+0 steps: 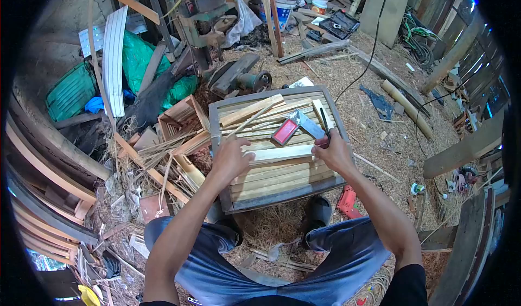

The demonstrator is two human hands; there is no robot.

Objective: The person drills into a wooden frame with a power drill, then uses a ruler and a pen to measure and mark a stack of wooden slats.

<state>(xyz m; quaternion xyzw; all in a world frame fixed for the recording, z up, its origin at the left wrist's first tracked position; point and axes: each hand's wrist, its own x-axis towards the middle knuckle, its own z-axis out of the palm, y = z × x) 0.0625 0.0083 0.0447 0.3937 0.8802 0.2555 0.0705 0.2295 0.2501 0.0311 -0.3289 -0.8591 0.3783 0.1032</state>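
Note:
A pale wooden strip (pixel 282 154) lies crosswise over the slatted wooden board that rests before my knees. At the strip's left end is my left hand (pixel 230 156), its thumb against the wood and its fingers curved around that end. My right hand (pixel 334 153) pinches the right end and also holds a dark pen (pixel 324 119) pointing up and away. Just beyond the strip, a try square with a red-faced stock (pixel 285 132) and a metal blade (pixel 310 125) lies on the slats. More loose wooden strips (pixel 252 110) rest across the board's far part.
The board's grey frame (pixel 274 201) surrounds the slats. A red power tool (pixel 348 203) lies on the floor by my right foot. Left of the board are wooden offcuts (pixel 187 170); a machine with a round wheel (pixel 262 81) stands beyond. A black cable (pixel 374 51) hangs at right.

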